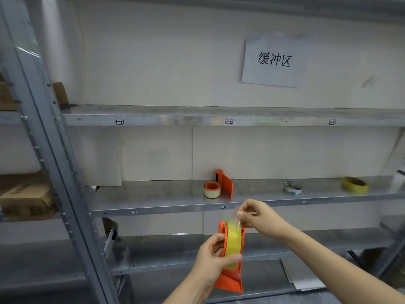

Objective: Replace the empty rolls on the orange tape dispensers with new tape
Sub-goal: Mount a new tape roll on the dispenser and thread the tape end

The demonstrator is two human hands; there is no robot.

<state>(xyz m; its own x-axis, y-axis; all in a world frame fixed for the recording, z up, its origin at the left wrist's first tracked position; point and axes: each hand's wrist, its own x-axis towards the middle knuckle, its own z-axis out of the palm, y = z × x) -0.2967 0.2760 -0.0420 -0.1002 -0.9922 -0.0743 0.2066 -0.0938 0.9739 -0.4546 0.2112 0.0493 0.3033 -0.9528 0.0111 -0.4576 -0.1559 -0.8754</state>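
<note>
Nearest to me, my left hand (213,255) holds an orange tape dispenser (230,279) upright in front of the shelving. The grip is closed round its side, with the thumb pressed on the yellow tape roll (233,242) seated in it. My right hand (258,216) has its grip closed in a pinch on the loose tape end (236,218), just above the top of the roll. On the middle shelf (153,194) a second orange dispenser (225,183) stands behind, a thin pale roll on an orange hub (212,189) at its left side. Further right on that shelf lie a whitish roll (293,187) and, well apart, a spare yellow roll (355,184). A paper sign (274,60) hangs on the wall above.
</note>
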